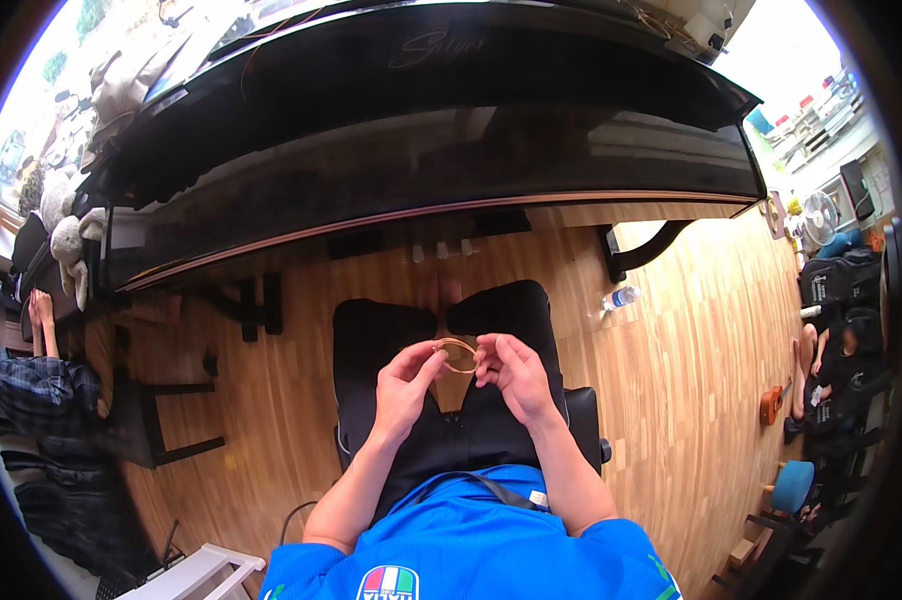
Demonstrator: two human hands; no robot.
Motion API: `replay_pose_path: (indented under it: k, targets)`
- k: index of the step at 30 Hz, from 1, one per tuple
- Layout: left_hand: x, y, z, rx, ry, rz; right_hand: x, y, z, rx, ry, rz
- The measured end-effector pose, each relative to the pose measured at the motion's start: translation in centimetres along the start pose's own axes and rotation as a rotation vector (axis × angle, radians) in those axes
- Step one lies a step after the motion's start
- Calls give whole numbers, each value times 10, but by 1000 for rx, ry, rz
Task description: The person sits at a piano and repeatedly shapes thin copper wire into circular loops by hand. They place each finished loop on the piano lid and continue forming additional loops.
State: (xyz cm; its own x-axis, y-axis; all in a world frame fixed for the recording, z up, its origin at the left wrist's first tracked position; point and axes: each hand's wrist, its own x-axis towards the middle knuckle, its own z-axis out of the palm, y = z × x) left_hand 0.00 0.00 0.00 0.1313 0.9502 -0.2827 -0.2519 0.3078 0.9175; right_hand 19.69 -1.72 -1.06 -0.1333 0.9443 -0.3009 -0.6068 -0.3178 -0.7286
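Note:
A thin copper-coloured coiled loop hangs between my hands above my black-trousered lap, in front of a black upright piano. My left hand pinches the loop's left side with thumb and fingertips. At its other side, my right hand has curled fingertips on the loop.
A plastic bottle lies on the wooden floor. People sit at left and right. A small guitar, a blue stool, a fan, plush toys and a white frame surround me.

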Motion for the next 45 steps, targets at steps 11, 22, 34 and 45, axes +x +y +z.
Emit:
replay_pose_path:
  k: [11,22,34,45]
  targets:
    - [3,-8,6,22,85,73,1,10,-1,-101,28,32]
    - [-1,-7,2,54,95,183,-3,11,6,-127,53,-36]
    - [50,139,-7,593,207,944,2,20,-4,-54,64,8]
    - [226,383,-16,1044,597,1039,6,26,-22,-75,61,63]
